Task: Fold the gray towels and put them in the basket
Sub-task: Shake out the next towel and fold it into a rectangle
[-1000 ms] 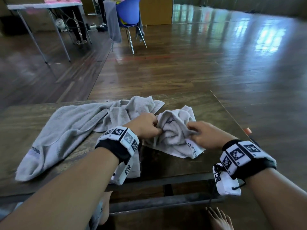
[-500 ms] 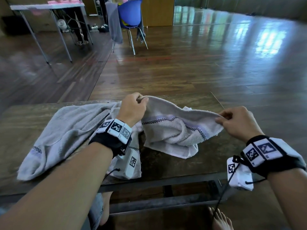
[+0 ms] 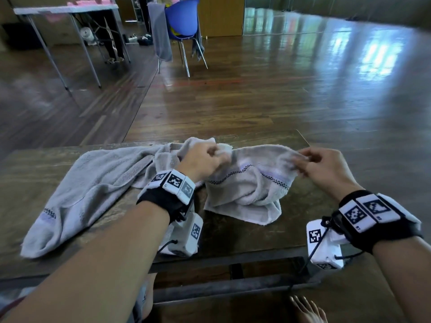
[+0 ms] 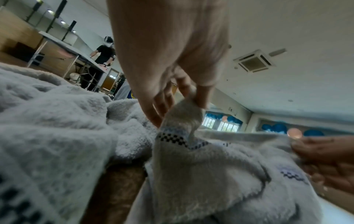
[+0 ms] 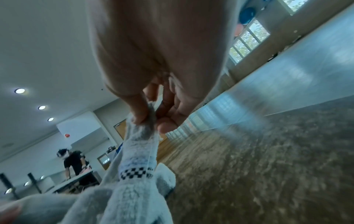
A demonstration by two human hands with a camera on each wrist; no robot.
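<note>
Both hands hold one small gray towel (image 3: 250, 183) up off the wooden bench (image 3: 28, 180) by its top edge. The left hand (image 3: 201, 163) pinches one corner of that edge, the cloth bunched between its thumb and curled fingers (image 4: 201, 97), and in the left wrist view the towel's checkered band sits just below the pinch. The right hand (image 3: 326, 170) pinches the opposite corner between thumb and forefinger, its fingers (image 5: 166, 121) pressed together on a narrow twist of cloth, with the same checkered band a little below them in the right wrist view. Between the two pinches the top edge stretches nearly level, and the rest of the towel sags beneath the fingers in soft folds, its lower hem lying on the bench. Beside the left hand's fingers, on the outer side, a second, larger gray towel (image 3: 93, 190) lies spread and rumpled on the bench, one end reaching up behind those fingers and touching the held towel there. Well beyond both hands, across the wooden floor (image 3: 279, 94), stands a blue chair (image 3: 180, 22) with a gray cloth draped over it, and beside it a folding table (image 3: 65, 10) with pink items on top. A bare foot (image 3: 307, 310) shows under the bench, below the right wrist.
</note>
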